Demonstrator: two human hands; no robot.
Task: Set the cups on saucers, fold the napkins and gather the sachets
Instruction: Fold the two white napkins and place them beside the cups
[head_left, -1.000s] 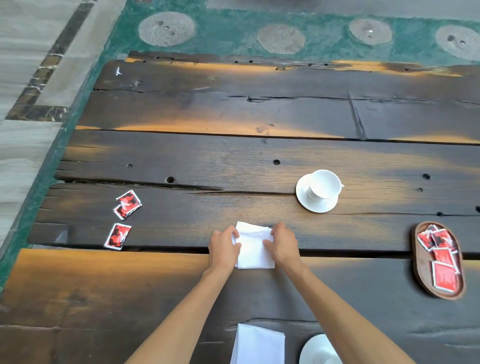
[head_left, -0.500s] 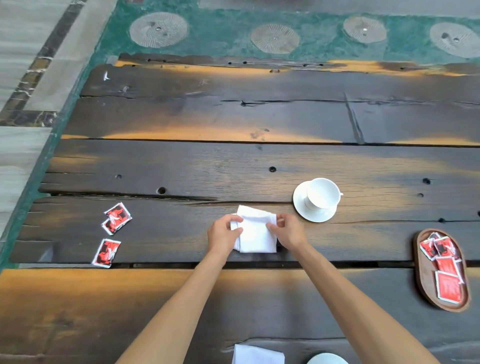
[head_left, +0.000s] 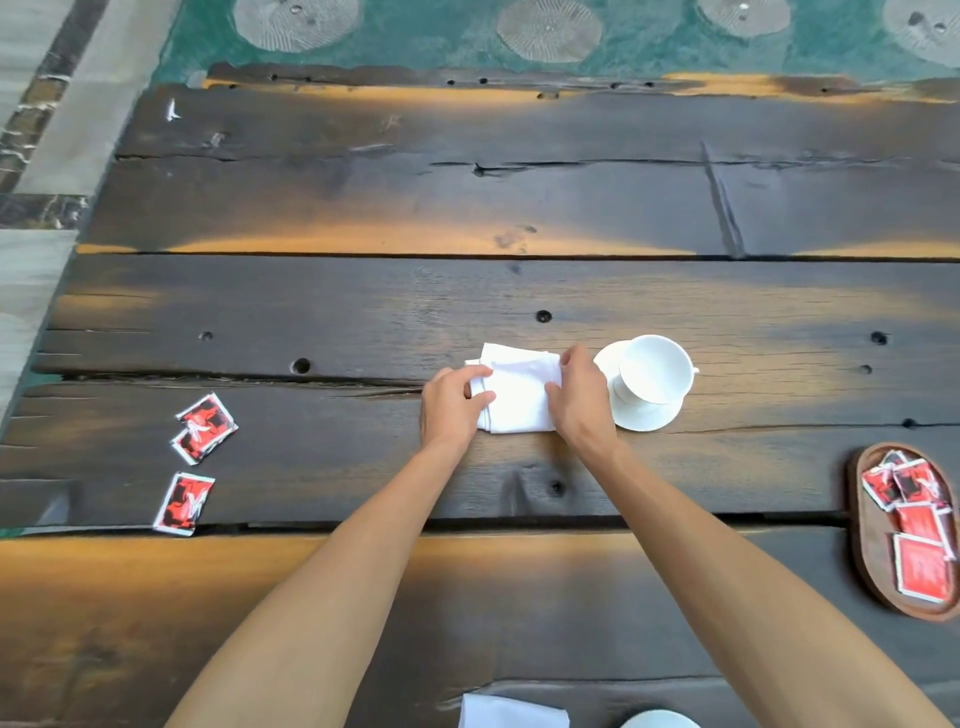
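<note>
Both hands (head_left: 519, 400) pinch folded napkin (head_left: 514, 397), long axis near-far.

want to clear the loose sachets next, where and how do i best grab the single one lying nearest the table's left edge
Take the lone sachet by its near short edge, coming in low from the near side with the left hand. It lies flat on the table, so there is little to pinch from above. Its near end sits at the gap between planks, which may let the fingers get under that edge.
</note>
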